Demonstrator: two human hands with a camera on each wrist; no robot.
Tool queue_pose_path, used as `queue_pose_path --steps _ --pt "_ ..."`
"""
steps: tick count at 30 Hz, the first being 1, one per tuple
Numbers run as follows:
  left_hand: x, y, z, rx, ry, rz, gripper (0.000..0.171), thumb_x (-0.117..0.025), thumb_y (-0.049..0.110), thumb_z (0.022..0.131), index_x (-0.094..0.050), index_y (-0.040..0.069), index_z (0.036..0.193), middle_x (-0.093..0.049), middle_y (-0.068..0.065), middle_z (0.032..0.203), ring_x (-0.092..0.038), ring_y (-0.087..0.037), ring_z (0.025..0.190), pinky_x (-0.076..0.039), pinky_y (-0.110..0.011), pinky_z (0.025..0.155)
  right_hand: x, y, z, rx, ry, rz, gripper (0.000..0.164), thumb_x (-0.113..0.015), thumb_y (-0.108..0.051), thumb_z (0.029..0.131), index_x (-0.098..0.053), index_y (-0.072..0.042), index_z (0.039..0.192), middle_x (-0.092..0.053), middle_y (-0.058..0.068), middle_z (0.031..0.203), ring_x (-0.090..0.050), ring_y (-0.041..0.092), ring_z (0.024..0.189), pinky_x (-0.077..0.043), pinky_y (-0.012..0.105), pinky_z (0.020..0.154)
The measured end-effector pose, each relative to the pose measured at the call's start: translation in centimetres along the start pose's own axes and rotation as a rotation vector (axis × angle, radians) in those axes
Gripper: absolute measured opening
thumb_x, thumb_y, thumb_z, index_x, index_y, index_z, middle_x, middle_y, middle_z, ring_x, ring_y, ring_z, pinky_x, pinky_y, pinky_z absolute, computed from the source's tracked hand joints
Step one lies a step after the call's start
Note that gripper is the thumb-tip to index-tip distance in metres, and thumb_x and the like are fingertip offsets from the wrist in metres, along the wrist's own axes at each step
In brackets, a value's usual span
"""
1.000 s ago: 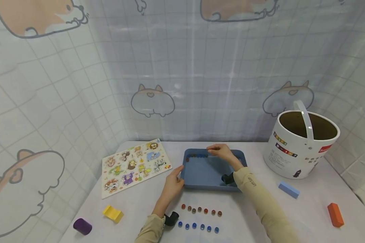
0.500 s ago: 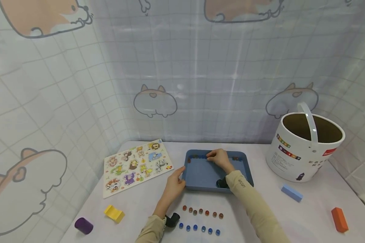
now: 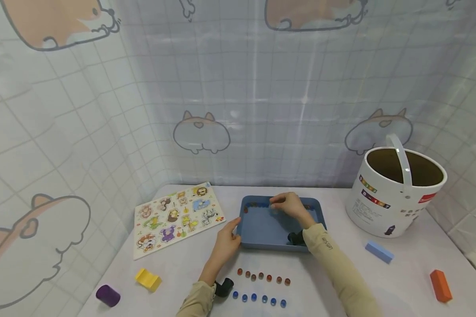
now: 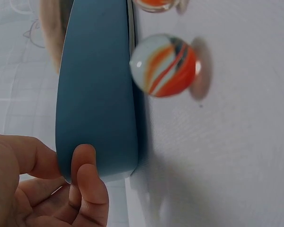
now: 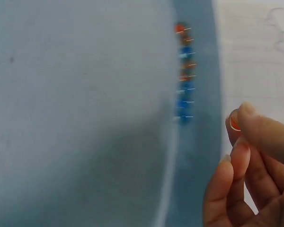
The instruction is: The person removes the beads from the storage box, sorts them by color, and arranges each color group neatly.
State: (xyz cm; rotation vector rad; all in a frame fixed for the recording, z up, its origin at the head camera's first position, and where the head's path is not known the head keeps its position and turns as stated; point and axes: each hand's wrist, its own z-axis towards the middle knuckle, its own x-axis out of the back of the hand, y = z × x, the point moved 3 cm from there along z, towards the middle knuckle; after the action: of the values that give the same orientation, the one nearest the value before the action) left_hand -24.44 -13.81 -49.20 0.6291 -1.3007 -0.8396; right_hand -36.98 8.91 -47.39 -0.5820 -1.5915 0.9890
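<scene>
A shallow blue tray (image 3: 263,229) lies on the white table. At its left front corner my left hand (image 3: 225,244) holds the wall (image 4: 97,94), thumb and fingers at the corner. My right hand (image 3: 291,204) is over the tray's far side, pinching a marble with orange in it (image 5: 235,122) between thumb and finger. Blue and orange marbles (image 5: 185,90) line the tray's far wall in a row, partly hidden by the right hand in the head view. One reddish marble (image 3: 246,210) sits by the left wall. A clear marble with orange swirls (image 4: 164,65) lies just outside the tray.
Before the tray lie a row of orange-brown marbles (image 3: 261,276) and a row of blue marbles (image 3: 254,297). An animal puzzle board (image 3: 178,218), yellow block (image 3: 148,279) and purple cylinder (image 3: 108,296) are left. Rightward stand a white bucket (image 3: 377,198), blue block (image 3: 379,252) and orange block (image 3: 440,286).
My right hand has come down from above the far rim to the row of marbles, then shifted slightly right. My left hand stays on the tray's corner. The head view has shifted slightly.
</scene>
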Motion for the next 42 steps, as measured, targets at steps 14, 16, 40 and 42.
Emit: queue_pose_path --steps 14,16,40,42 --pt "0.1 -0.1 0.1 0.006 0.004 0.004 0.061 -0.052 -0.008 0.079 -0.048 -0.002 0.140 -0.051 -0.025 0.140 -0.038 -0.002 0.045 -0.038 -0.017 0.045 3.9 -1.8 -6.4 0.132 -0.163 0.250 0.039 -0.065 -0.020 0.091 -0.063 -0.002 0.126 -0.064 0.015 0.127 -0.064 0.024 0.111 -0.048 0.051 0.099" --pt "0.2 -0.1 0.1 0.005 0.005 -0.001 0.061 -0.052 -0.008 0.079 -0.048 -0.003 0.140 -0.050 -0.025 0.140 -0.038 -0.001 0.044 -0.039 -0.017 0.045 4.1 -1.8 -7.3 0.164 -0.175 0.236 0.038 -0.064 -0.020 0.092 -0.063 -0.002 0.126 -0.064 0.016 0.127 -0.064 0.021 0.108 -0.050 0.049 0.096" --pt "0.2 0.1 0.1 0.018 0.014 0.016 0.060 -0.051 -0.008 0.079 -0.048 -0.003 0.139 -0.051 -0.025 0.140 -0.038 -0.002 0.044 -0.038 -0.017 0.045 -0.1 4.0 -16.7 0.187 -0.472 0.341 0.027 -0.070 -0.006 0.083 -0.064 0.012 0.102 -0.067 -0.011 0.088 -0.054 -0.002 0.065 -0.045 0.017 0.059" --pt "0.2 0.2 0.1 0.022 0.007 0.010 0.060 -0.051 -0.008 0.079 -0.048 -0.003 0.139 -0.051 -0.025 0.140 -0.038 -0.002 0.044 -0.038 -0.017 0.045 -0.4 4.4 -17.0 0.187 -0.466 0.333 0.027 -0.071 -0.005 0.081 -0.064 0.012 0.101 -0.065 -0.010 0.084 -0.052 -0.002 0.063 -0.043 0.016 0.056"
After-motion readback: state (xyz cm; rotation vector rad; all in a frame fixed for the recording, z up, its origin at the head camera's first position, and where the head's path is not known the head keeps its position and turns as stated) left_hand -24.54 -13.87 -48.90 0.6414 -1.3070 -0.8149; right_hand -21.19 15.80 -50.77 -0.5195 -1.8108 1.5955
